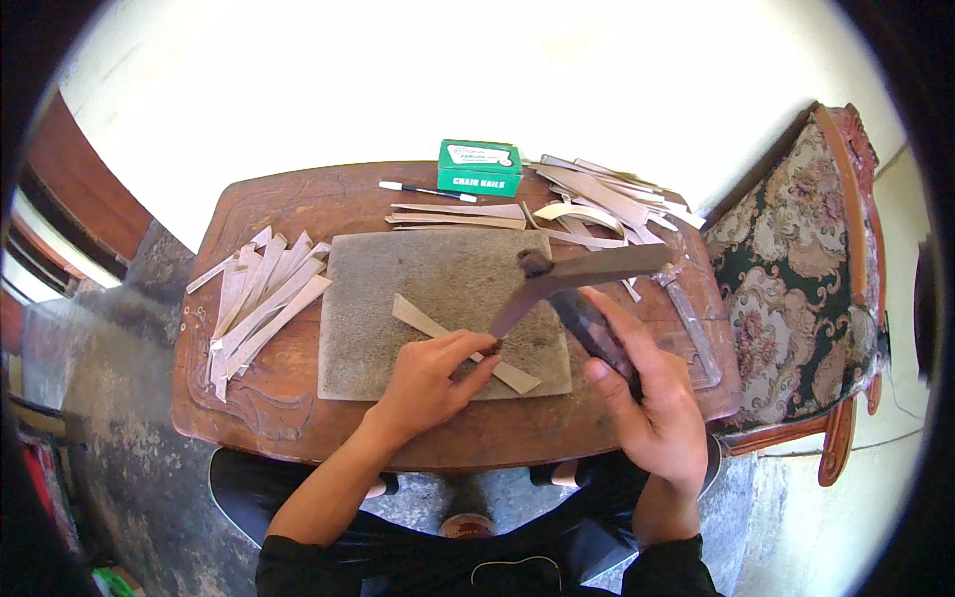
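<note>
My right hand [657,398] is wrapped round the dark handle of a hammer [607,264], which is raised over the right part of a grey stone slab [368,269]. Its long narrow head slants down to the left, and that end lies close by the fingertips of my left hand [438,378]. A thin, pale wooden strip [423,316] rests diagonally on the slab. My left thumb and fingers are pinched together over the middle of this strip and cover part of it. Whatever small thing they pinch is too hidden to name.
The carved wooden table [288,199] bears piles of wooden strips at left [264,298] and far right [607,194]. At the back are a green box [479,169] and a pen [428,191]. A metal tool [691,323] lies at right, near an upholstered chair [796,269].
</note>
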The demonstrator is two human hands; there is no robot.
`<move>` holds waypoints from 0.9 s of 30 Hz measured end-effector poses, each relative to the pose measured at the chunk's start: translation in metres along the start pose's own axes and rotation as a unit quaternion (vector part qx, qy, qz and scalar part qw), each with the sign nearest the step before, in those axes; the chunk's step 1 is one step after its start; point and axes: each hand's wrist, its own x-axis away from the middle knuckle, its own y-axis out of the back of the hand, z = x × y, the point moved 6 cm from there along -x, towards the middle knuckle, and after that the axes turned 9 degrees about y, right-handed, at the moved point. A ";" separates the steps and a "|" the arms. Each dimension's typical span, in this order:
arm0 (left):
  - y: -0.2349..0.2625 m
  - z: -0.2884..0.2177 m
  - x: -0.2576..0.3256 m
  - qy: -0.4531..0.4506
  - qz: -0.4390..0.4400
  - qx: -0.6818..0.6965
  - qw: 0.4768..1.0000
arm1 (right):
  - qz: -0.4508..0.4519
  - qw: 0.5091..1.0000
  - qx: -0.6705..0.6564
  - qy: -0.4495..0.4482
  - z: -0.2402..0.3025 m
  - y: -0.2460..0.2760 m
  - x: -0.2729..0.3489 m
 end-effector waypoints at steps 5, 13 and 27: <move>-0.001 0.002 -0.001 -0.008 -0.004 -0.001 1.000 | -0.028 0.998 0.046 0.025 0.013 0.005 0.003; -0.001 0.002 0.000 0.005 0.000 0.002 1.000 | -0.007 0.999 0.042 -0.004 0.009 0.007 0.003; -0.002 0.004 0.000 0.012 0.007 0.005 1.000 | -0.036 0.999 0.014 0.026 0.003 0.001 0.003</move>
